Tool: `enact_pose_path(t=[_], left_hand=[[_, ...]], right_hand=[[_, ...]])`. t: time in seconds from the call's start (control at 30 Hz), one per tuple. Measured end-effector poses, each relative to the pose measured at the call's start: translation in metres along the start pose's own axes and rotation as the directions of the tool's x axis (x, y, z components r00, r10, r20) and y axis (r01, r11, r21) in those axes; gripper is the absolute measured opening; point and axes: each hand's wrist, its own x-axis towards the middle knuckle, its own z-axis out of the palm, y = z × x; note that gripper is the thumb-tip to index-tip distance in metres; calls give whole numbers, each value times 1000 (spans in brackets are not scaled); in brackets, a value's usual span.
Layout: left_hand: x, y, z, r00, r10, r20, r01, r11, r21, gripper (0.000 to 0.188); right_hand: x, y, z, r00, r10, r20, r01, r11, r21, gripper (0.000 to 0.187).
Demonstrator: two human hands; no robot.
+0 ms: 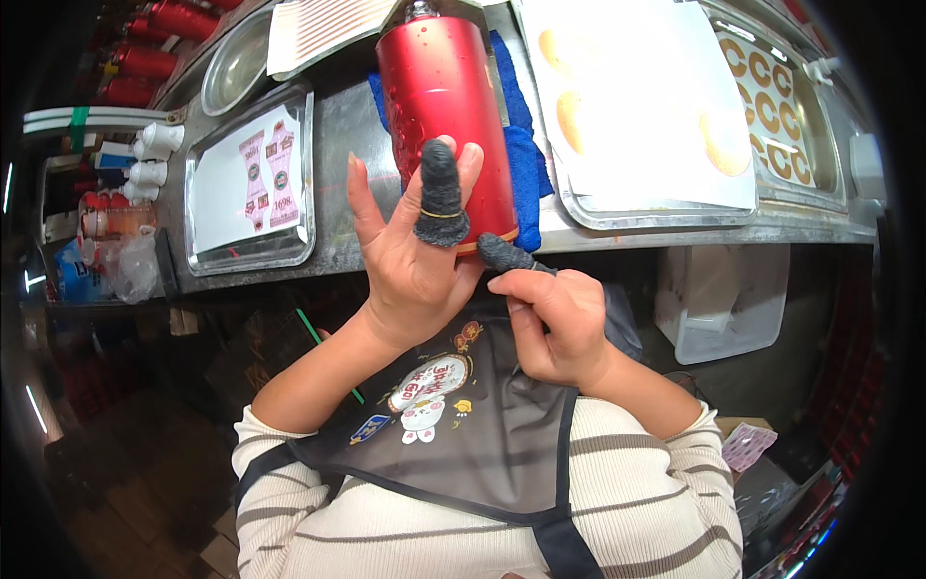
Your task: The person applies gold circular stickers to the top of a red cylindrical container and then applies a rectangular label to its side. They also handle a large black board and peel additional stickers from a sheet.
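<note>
A glossy red metal cylinder (449, 96), like a bottle with a narrow neck at its far end, lies lengthwise on a folded blue cloth (526, 179). My left hand (415, 275) rests at its near end, fingers spread and stretched along the red side. One of its fingers wears a dark grey fabric wrap (440, 188) with a thin yellow band round it. My right hand (559, 323) is curled closed beside the base. Its dark-wrapped finger (509, 255) reaches the base rim, where an orange ring shows. Whether anything lies inside the curled fingers is hidden.
Left, a metal tray (307, 174) holds white paper and two pink printed pieces. A metal bowl (236, 72) stands behind it. To the right are a tray with a white sheet (637, 116) and a tray of brown C-shaped pieces (772, 96). Below the counter sits a clear plastic bin (733, 333).
</note>
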Motion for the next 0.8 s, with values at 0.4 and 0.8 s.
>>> enact_pose_path(t=[0.4, 0.8], left_hand=[[-28, -2, 7, 966, -243, -88, 231, 965, -125, 82], [-38, -6, 11, 950, -295, -100, 259, 927, -270, 81]], right_hand=[[-11, -4, 2, 923, 381, -53, -374, 921, 109, 17], [-1, -15, -5, 1000, 29, 1, -28, 987, -158, 22]])
